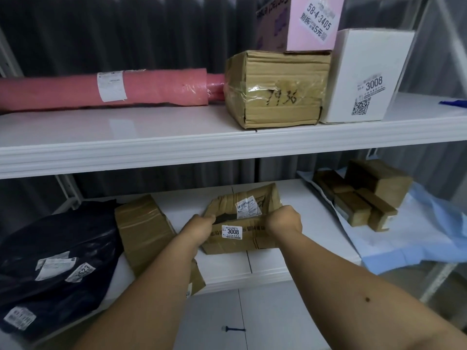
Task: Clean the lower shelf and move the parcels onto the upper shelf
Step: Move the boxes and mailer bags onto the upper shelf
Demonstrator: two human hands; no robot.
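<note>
A dented brown cardboard parcel (243,218) with a "3008" sticker sits mid lower shelf (227,269). My left hand (199,228) grips its left top edge and my right hand (284,219) grips its right top edge. Beside it to the left lies a taped brown box (144,233), and further left a black plastic mailer bag (55,261) with white labels. At the right of the lower shelf several small brown boxes (366,195) rest on a blue cloth (417,243). The white upper shelf (151,145) runs above.
On the upper shelf lie a long pink wrapped roll (113,88), a brown box marked "7936" (275,89), a white box labelled "3008" (366,74) and a pink box (313,21) stacked on top. Grey curtain hangs behind. Bare shelf surface shows at upper left front.
</note>
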